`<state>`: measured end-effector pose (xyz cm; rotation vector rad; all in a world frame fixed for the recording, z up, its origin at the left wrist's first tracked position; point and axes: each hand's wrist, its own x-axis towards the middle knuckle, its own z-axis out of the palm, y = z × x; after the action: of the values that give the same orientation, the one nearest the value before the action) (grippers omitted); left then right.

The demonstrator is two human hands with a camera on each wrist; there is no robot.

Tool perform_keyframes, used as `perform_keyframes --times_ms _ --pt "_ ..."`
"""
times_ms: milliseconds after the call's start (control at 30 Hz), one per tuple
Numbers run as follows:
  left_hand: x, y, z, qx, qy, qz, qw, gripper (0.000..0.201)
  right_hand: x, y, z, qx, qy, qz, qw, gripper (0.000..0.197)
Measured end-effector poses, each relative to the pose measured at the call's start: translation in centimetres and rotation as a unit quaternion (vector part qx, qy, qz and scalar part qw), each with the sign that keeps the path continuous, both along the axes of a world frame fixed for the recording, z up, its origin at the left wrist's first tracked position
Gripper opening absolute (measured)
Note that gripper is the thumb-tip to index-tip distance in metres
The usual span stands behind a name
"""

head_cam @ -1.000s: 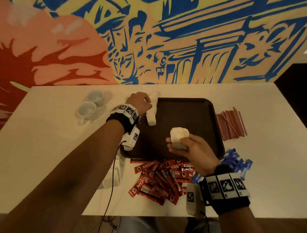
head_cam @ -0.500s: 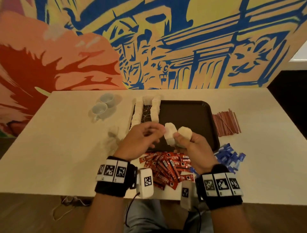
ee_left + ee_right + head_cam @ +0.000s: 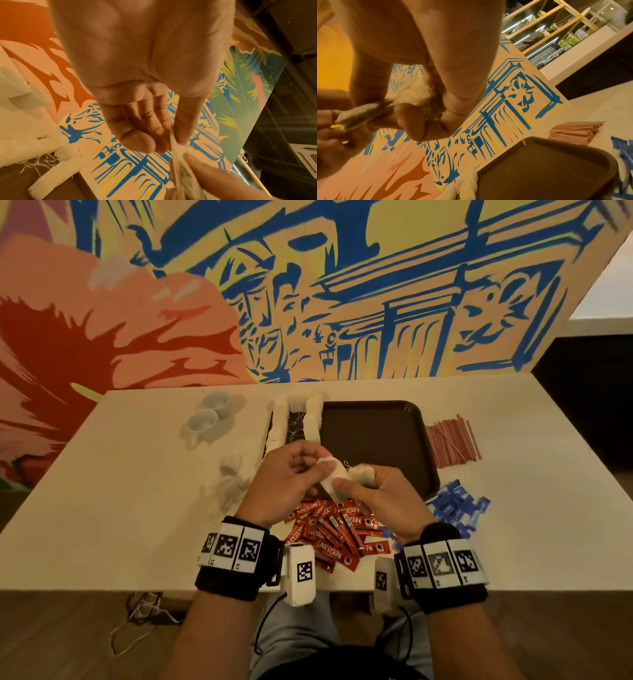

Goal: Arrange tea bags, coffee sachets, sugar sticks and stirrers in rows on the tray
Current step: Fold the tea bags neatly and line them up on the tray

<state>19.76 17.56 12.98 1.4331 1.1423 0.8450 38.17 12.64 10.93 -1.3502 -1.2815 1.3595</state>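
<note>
Left hand [image 3: 291,474] and right hand [image 3: 380,494] both pinch one white paper tea bag [image 3: 330,481] above the dark brown plastic tray's [image 3: 376,433] near edge, right fingers also curled round a second bag, probably string-tangled: pulling risks tearing

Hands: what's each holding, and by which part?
Left hand pinches a tea bag by its top edge. Right hand grips other tea bags and thumbs the first bag's lower end.

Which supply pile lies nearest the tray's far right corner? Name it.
The red-brown stirrers, beside the tray; the blue sugar sticks and red coffee sachets lie nearer the person.
</note>
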Motion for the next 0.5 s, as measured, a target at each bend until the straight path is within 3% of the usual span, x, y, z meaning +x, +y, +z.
perform_keyframes --times_ms 200,500 --pt "-1.2 -0.1 0.7 -0.019 0.002 -0.061 0.998 0.020 0.3 0.0 0.3 0.013 -0.038 0.001 0.999 0.012" --pt "-1.8 1.3 1.5 -0.008 0.016 -0.100 0.995 0.017 0.1 0.7 0.0 0.002 0.011 -0.008 1.000 0.017"
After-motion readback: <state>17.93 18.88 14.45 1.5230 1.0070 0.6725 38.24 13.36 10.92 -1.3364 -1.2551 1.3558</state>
